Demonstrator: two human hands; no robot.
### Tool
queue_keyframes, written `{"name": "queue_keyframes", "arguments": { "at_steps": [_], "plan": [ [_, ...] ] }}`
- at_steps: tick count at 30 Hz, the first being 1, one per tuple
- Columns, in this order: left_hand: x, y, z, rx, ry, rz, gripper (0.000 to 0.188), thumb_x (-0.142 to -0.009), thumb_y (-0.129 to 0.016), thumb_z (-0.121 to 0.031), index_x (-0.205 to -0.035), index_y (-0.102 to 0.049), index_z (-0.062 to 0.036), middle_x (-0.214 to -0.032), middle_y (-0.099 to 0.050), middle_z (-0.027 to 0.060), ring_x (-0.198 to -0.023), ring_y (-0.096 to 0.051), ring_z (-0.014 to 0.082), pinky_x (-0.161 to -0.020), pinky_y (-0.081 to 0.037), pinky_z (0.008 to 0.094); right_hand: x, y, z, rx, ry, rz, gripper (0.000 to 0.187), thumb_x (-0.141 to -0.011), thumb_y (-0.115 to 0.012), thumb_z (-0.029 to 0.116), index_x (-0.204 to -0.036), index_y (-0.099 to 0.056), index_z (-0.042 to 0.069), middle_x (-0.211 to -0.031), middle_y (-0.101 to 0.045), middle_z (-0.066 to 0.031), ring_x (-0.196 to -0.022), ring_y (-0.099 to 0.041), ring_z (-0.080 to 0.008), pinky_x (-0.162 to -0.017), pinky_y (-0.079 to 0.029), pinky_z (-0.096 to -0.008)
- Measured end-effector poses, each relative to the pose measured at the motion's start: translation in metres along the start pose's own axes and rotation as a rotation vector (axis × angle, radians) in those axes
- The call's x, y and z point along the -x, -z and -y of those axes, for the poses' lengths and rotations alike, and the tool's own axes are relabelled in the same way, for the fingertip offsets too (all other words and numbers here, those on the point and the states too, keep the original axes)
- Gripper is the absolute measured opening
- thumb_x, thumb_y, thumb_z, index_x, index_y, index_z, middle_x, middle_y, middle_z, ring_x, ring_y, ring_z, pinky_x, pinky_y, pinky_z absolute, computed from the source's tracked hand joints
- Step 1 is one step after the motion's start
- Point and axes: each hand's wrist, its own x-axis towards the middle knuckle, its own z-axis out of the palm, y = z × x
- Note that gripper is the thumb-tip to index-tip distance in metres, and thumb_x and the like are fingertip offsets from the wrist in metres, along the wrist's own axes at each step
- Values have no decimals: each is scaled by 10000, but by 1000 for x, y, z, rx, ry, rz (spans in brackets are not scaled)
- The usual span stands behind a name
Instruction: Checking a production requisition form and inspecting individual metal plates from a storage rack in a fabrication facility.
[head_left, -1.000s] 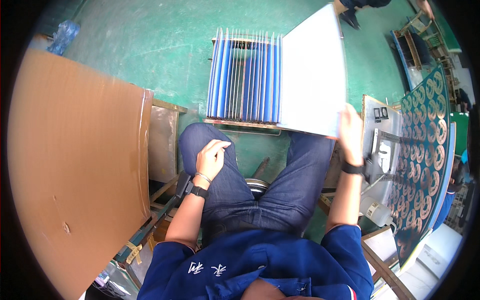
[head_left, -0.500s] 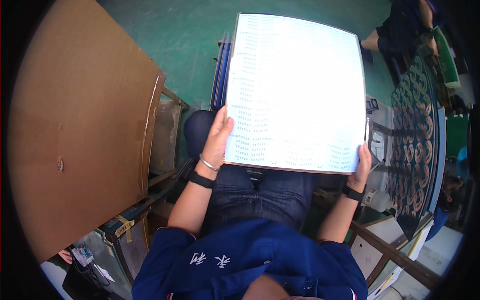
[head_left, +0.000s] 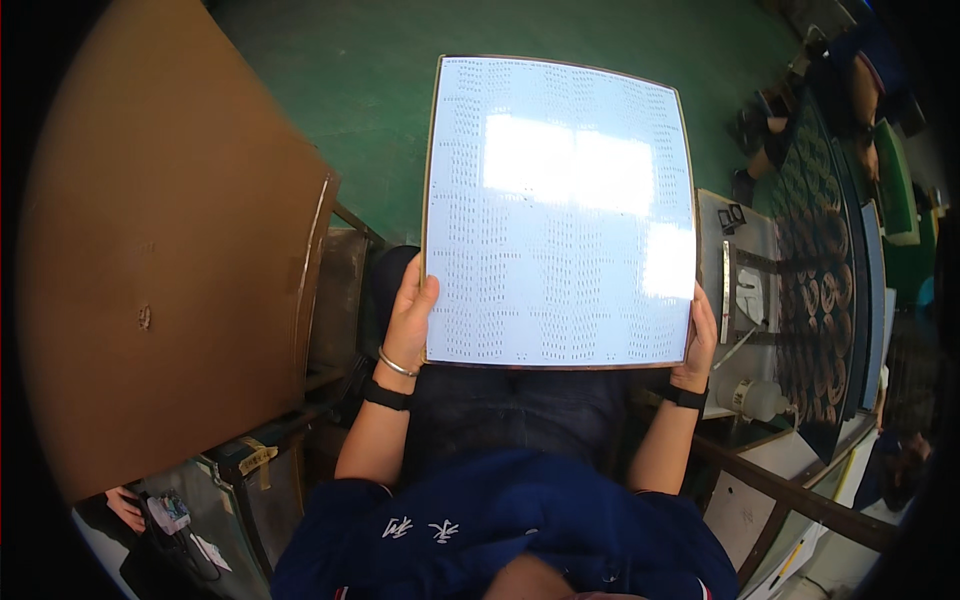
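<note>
I see left hand (head_left: pixel 408 318) and right hand (head_left: pixel 700 338) gripping a white rectangular panel (head_left: pixel 560 265); green, perhaps painted floor (head_left: pixel 370 80), upper centre.

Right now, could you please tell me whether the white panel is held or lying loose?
Held: the left hand and right hand grip the white panel at opposite side edges, near its lower corners.

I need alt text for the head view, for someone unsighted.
A glossy pale panel with rows of small dark marks is held at its lower side edges by the left hand and right hand. A large brown board fills the left side; a dark ring-patterned sheet is at right.
</note>
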Motion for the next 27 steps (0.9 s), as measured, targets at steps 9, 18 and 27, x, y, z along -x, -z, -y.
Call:
{"name": "queue_keyframes", "arguments": {
  "at_steps": [9,18,27],
  "plan": [
    [16,15,-5,-103,-22,80,465,-929,-479,-210,-1329,-343,-18,-1209,-502,58,-1091,-472,133,-948,-362,292,-13,10,5,-76,-24,70,360,-973,-352,278,-1021,-530,-31,-866,-634,-95,-719,-608,-102,-623,-494,-210],
    [16,24,-1,-31,13,98,461,-912,-514,-223,-1302,-373,-22,-1201,-517,62,-1069,-494,143,-936,-382,304,-24,0,18,-3,95,14,251,-958,-432,215,-1017,-551,2,-855,-602,-16,-738,-542,-58,-671,-442,-196],
    [1,53,-12,94,1,207,334,-923,-498,-226,-1179,-467,-13,-1047,-589,50,-938,-553,124,-847,-436,274,-17,-9,18,-70,110,88,242,-954,-444,216,-1052,-517,8,-939,-597,-36,-834,-543,-73,-760,-439,-218]
  ]
}}
